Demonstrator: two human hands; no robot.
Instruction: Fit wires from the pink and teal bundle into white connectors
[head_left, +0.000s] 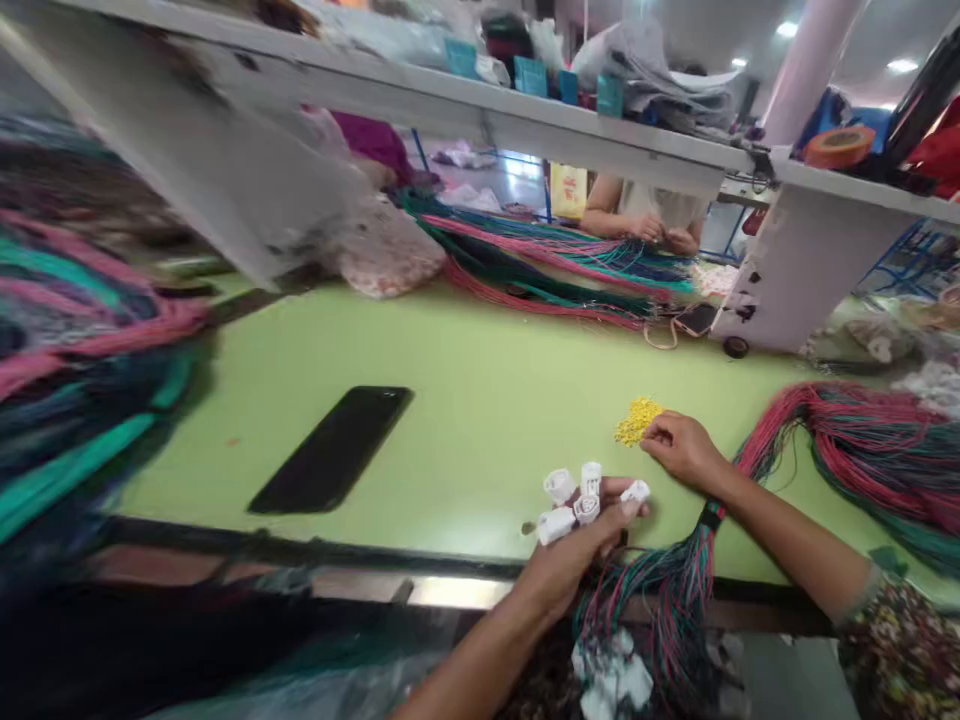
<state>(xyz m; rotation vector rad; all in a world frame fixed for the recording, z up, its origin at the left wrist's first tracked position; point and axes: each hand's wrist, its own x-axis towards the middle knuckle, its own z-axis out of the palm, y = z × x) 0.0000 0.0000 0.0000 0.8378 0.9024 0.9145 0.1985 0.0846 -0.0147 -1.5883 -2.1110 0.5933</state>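
Note:
Several white plastic connectors (pixel 587 508) are gripped in my left hand (pixel 581 545), which is held over the front edge of the green table. My right hand (pixel 681 450) rests at the edge of a small heap of yellow pieces (pixel 637 420), fingertips pinched together against it. Whether a piece is between those fingers is too small to tell. Beneath my right forearm runs a bundle of red, green and dark wires (pixel 701 550), tied with a black band. Its near end hangs over the table edge, where more white connectors (pixel 611 675) show.
A black phone (pixel 332 450) lies on the green tabletop (pixel 465 400). Wire bundles (pixel 885 450) spread at right, with others at far left. A shelf (pixel 480 95) spans above the table. Across it, another person's hands (pixel 660 232) work near more wires (pixel 540 250).

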